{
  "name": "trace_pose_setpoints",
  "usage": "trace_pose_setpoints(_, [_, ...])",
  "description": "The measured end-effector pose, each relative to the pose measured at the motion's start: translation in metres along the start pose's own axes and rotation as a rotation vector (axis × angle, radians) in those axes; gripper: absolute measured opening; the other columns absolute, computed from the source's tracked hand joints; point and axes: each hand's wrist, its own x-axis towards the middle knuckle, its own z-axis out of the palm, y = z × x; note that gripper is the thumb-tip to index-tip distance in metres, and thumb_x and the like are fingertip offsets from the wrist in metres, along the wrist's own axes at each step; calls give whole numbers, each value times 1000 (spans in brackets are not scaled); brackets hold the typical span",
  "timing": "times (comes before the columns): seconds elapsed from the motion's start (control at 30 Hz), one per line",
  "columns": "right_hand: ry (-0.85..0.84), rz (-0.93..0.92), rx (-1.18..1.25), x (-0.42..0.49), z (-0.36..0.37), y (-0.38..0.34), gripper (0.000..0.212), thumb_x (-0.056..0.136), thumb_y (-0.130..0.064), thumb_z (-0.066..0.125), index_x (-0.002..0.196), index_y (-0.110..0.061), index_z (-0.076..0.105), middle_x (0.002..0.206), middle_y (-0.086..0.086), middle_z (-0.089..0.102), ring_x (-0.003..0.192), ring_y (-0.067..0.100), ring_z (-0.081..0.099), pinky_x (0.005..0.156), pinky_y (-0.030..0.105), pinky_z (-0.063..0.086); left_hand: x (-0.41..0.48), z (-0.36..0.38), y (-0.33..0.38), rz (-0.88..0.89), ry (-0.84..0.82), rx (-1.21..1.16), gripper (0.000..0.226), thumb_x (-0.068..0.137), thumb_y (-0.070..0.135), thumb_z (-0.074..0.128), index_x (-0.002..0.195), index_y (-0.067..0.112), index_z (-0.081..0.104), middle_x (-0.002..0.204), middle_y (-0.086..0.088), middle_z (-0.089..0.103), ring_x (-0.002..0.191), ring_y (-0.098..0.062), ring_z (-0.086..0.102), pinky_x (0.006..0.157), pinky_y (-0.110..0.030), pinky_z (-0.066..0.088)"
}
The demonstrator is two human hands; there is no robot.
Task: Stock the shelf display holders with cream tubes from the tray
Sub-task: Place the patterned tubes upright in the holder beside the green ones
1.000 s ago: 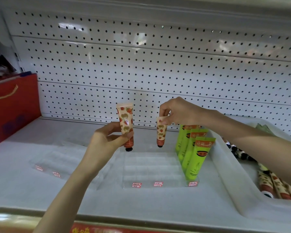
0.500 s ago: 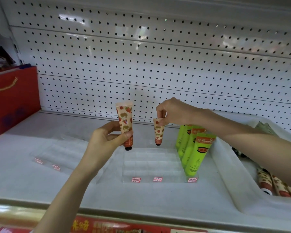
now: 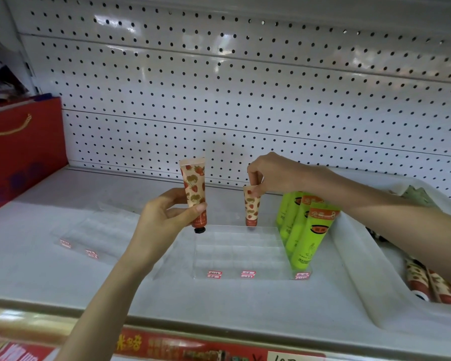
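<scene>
My left hand (image 3: 164, 217) grips a strawberry-print cream tube (image 3: 194, 188) upright, cap down, just above the back left corner of the clear display holder (image 3: 235, 254). My right hand (image 3: 274, 173) pinches the top of a second strawberry-print tube (image 3: 251, 207), whose cap sits at the back row of the holder's middle lane. Several green tubes (image 3: 306, 230) stand in the holder's right lane. The white tray (image 3: 362, 272) on the right holds more strawberry-print tubes (image 3: 432, 285).
A second clear holder (image 3: 94, 235) lies on the shelf to the left. A red gift bag (image 3: 21, 152) stands at the far left. White pegboard (image 3: 245, 87) backs the shelf, and a red price strip runs along its front edge.
My right hand has lowered its tube until the cap reaches the holder's back row. My left hand and its tube have stayed almost still.
</scene>
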Motion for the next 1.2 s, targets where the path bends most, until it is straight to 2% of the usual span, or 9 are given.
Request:
trace_pose_setpoints(0.27, [-25, 25, -34, 2, 0, 0, 16, 81, -24, 71, 84, -14, 59, 90, 1, 59, 82, 18, 56, 61, 23, 42, 1, 3, 2, 0, -18, 11, 15, 81, 22, 67, 93, 28, 61, 95, 13, 67, 77, -1, 68, 73, -14, 49])
trace_pose_setpoints(0.4, [-32, 34, -89, 0, 0, -1, 17, 81, -24, 72, 86, -18, 56, 89, -2, 56, 80, 18, 53, 58, 24, 39, -1, 3, 4, -2, -20, -2, 14, 81, 22, 68, 91, 29, 61, 94, 14, 67, 76, -2, 68, 76, -18, 50])
trace_pose_setpoints(0.57, [4, 75, -96, -4, -1, -4, 17, 81, -26, 71, 88, -20, 56, 92, -1, 61, 91, 20, 59, 73, 31, 46, -2, 3, 5, 2, -22, -3, 14, 80, 23, 68, 90, 30, 61, 88, 18, 68, 75, 0, 68, 77, -20, 50])
trace_pose_setpoints(0.73, [40, 60, -57, -8, -9, -7, 12, 83, -19, 67, 92, -16, 60, 98, -1, 63, 85, 17, 56, 60, 26, 39, -3, 3, 7, -7, -27, -4, 16, 80, 24, 69, 93, 27, 62, 95, 15, 68, 77, -2, 68, 78, -18, 48])
trace_pose_setpoints(0.87, [161, -20, 155, -13, -19, -13, 7, 90, -15, 60, 95, -14, 64, 94, -4, 62, 87, 15, 60, 73, 24, 47, -3, 4, 9, 0, -24, -3, 23, 78, 23, 71, 97, 27, 60, 94, 13, 67, 75, -1, 68, 68, -11, 46])
trace_pose_setpoints(0.97, [147, -81, 475, -23, -24, -32, 17, 95, -25, 52, 98, -12, 64, 94, -4, 68, 85, 6, 64, 68, 18, 51, -3, 5, 11, 9, -33, -21, 26, 77, 19, 72, 99, 20, 59, 93, 9, 67, 72, -3, 68, 64, -7, 47])
trace_pose_setpoints(1.03, [116, -116, 585, -31, -25, -43, 23, 95, -29, 50, 99, -12, 64, 95, -3, 70, 85, 5, 66, 68, 19, 52, -4, 7, 13, 18, -55, -36, 24, 78, 16, 72, 99, 15, 60, 92, 9, 68, 71, -6, 69, 64, -7, 47])
trace_pose_setpoints(1.1, [105, -155, 608, -37, -23, -50, 17, 91, -29, 57, 96, -14, 64, 94, -1, 70, 81, 4, 65, 69, 20, 51, -5, 9, 15, 30, -79, -45, 22, 79, 16, 71, 99, 14, 60, 92, 8, 68, 71, -7, 69, 65, -8, 48])
trace_pose_setpoints(1.2, [83, -206, 686, -42, -21, -54, 15, 83, -17, 69, 95, -10, 65, 89, 0, 69, 74, 6, 61, 68, 18, 46, -8, 11, 17, 61, -106, -49, 20, 80, 17, 70, 98, 17, 61, 94, 8, 68, 72, -7, 69, 65, -8, 47])
